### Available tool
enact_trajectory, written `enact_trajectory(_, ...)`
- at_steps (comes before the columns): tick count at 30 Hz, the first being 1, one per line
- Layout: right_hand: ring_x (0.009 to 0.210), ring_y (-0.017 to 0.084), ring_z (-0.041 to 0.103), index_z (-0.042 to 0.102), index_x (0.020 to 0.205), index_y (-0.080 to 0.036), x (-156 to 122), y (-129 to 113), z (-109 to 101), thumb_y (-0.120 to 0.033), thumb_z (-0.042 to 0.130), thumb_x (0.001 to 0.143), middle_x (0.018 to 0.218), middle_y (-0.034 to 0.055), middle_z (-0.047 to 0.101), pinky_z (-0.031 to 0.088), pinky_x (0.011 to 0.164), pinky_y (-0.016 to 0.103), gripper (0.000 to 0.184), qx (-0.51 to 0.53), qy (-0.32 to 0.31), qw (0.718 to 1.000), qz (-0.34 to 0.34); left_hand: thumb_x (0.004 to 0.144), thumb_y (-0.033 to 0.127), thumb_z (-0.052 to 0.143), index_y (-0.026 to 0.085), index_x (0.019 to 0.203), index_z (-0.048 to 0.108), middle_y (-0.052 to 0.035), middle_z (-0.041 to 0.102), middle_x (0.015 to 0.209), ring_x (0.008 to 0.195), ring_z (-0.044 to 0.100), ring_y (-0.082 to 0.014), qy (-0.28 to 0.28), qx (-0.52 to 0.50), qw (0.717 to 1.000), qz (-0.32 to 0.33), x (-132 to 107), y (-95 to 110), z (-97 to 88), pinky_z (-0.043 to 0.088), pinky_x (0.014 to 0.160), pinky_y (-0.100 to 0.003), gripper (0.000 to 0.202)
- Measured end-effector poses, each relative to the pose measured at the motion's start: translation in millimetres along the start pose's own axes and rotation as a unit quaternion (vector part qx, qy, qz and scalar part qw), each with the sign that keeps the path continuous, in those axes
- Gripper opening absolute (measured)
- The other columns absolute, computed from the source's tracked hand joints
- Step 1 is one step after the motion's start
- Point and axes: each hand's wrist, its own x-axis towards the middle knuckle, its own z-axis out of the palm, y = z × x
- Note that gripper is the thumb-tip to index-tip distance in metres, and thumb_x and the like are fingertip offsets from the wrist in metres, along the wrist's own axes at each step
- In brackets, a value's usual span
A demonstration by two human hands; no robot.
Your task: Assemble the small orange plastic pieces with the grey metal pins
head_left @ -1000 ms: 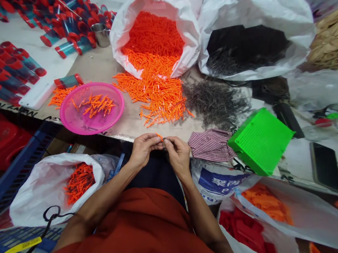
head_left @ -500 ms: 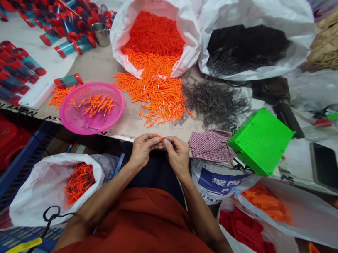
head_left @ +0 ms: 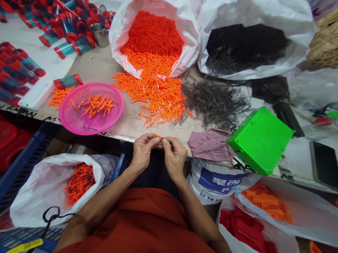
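My left hand pinches a small orange plastic piece, whose tip shows above the fingers. Against it, thumb and fingers pressed together, is my right hand; whatever it grips is hidden. Both hands meet just off the table's front edge. Beyond them spreads a heap of like orange pieces, spilling from a white sack. To its right lies a pile of thin dark pieces. A pink plastic basket at the left holds some orange pieces with dark ends.
A second white sack holds dark pieces. Right of my hands lie a checked cloth and a green perforated basket. An open sack of orange-and-dark pieces stands low left. Red-capped tubes crowd the back left; a phone lies right.
My right hand has shifted slightly left, closer against my left hand. Less of the small piece shows between the fingers. The surrounding things stay in place.
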Motion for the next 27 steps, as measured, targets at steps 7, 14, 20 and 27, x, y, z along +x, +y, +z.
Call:
enact_trajectory(7,0.069,0.014,0.057,0.063,0.077,-0.018,-1,1,3,-0.029,0.05,0.085,0.075,0.0018,0.062,0.045,0.066,0.025,0.019,0.02,0.007,1.0,0.017,0.065,0.026,0.069,0.015,0.066,0.062,0.0032,0.061,0.058,0.054,0.056,-0.0083,-0.011,0.038,0.999,0.035,1,-4,-1.2,0.047,0.06,-0.022,0.013)
enact_trajectory(14,0.068,0.013,0.056,0.063,0.076,-0.018,-1,0,1,-0.028,0.049,0.085,0.075,0.0016,0.062,0.044,0.066,0.025,0.019,0.012,-0.001,1.0,0.013,0.067,0.03,0.069,0.016,0.069,0.063,0.003,0.06,0.059,0.055,0.056,-0.0091,-0.019,0.086,0.995,0.053,1,-5,-4.2,0.047,0.061,-0.022,0.015)
enact_trajectory(20,0.068,0.013,0.057,0.063,0.076,-0.017,1,1,3,-0.026,0.049,0.085,0.073,0.0018,0.062,0.044,0.065,0.025,0.019,0.002,0.003,1.0,0.018,0.07,0.03,0.066,0.016,0.072,0.061,0.0039,0.06,0.06,0.056,0.057,-0.009,-0.022,0.102,0.992,0.075,3,-9,-5.4,0.048,0.061,-0.022,0.014)
enact_trajectory(27,0.067,0.013,0.057,0.063,0.075,-0.017,1,3,5,-0.025,0.048,0.085,0.072,0.0016,0.062,0.043,0.065,0.025,0.02,-0.028,0.005,1.0,-0.01,0.074,0.03,0.063,0.015,0.074,0.061,0.0035,0.06,0.061,0.057,0.057,-0.0089,-0.008,0.159,0.98,0.117,2,-12,-8.5,0.048,0.06,-0.021,0.015)
